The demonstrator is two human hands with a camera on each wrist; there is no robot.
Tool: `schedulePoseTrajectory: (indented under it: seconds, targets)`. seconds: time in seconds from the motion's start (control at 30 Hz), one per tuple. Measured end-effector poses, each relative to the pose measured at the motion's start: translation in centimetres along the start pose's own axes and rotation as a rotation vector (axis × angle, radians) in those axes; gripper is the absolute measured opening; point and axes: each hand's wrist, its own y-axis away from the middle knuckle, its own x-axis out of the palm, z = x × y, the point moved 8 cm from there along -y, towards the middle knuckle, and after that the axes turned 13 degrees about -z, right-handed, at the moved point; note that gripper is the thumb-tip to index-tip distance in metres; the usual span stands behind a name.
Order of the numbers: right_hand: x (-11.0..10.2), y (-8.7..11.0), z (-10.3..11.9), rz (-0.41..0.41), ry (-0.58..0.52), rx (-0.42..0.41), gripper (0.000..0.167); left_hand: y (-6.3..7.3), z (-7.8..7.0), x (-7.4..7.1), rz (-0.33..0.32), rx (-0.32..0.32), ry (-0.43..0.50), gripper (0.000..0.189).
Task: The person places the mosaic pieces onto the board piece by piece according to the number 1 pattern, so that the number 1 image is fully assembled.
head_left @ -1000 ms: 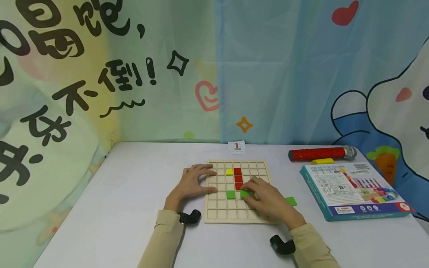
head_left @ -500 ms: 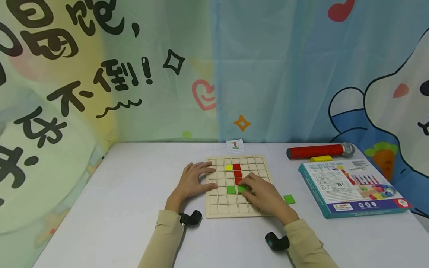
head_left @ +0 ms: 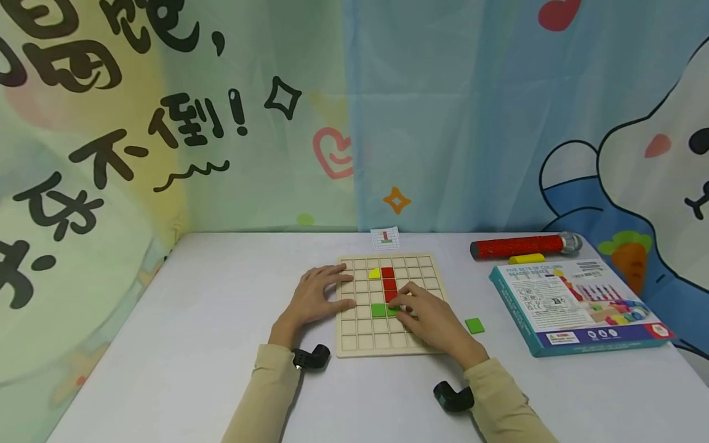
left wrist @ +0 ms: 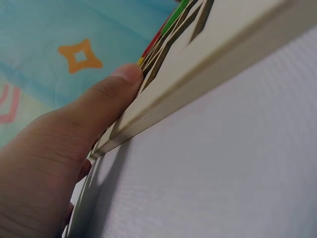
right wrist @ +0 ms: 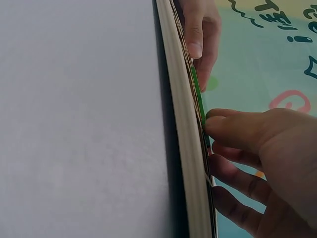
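A wooden grid board (head_left: 360, 346) lies on the white table. My left hand (head_left: 316, 293) rests at its left edge, fingers extended and spread; in the left wrist view the thumb (left wrist: 126, 74) lies on the rim. Over the board's middle, my right hand (head_left: 434, 320) has bent fingers and holds a green square tile (head_left: 391, 311) between thumb and fingertips, at the grid's surface. The fingers partly cover that tile. Directly left of it sits another green tile (head_left: 378, 310). Red tiles (head_left: 389, 285) form a column above, beside a yellow piece (head_left: 374, 274).
A loose green tile (head_left: 474, 325) lies right of the board. Behind the board is a small printed card (head_left: 384, 238). At the right are a boxed set (head_left: 581, 301), a red microphone-like tube (head_left: 515, 247) and a yellow piece (head_left: 527, 259). A printed curtain (head_left: 443, 123) hangs behind.
My right hand has moved slightly left with the green tile, bringing it up against the other green tile. My left hand stays at the board's edge. The head view has shifted slightly.
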Motion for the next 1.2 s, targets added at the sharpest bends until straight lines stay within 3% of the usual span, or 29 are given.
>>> schedulePoseTrajectory:
  seconds: [0.37, 0.57, 0.73, 0.93, 1.03, 1.2]
  targets:
    - [-2.1, 0.4, -0.7, 0.013, -0.054, 0.027, 0.016, 0.2, 0.2, -0.4, 0.004, 0.005, -0.024, 0.058]
    - [-5.0, 1.3, -3.2, 0.058, 0.040, 0.108, 0.019, 0.0, 0.2, -0.6, -0.004, -0.008, 0.006, 0.057]
    - [-6.5, 2.6, -5.4, 0.168, 0.043, 0.180, 0.023, 0.0, 0.2, -0.1, 0.008, -0.016, 0.006, 0.058]
    - [-6.2, 3.8, -6.3, 0.332, 0.044, 0.272, 0.035, 0.1, 0.6, -0.1, 0.003, -0.021, 0.012, 0.057]
    - [-6.1, 4.1, -6.8, 0.363, 0.083, 0.328, 0.036, 0.0, 0.5, -0.2, -0.005, -0.016, 0.014, 0.057]
    - [-6.1, 4.5, -7.5, 0.370, 0.109, 0.342, 0.040, 0.0, 0.3, 0.0, -0.006, -0.015, 0.023, 0.057]
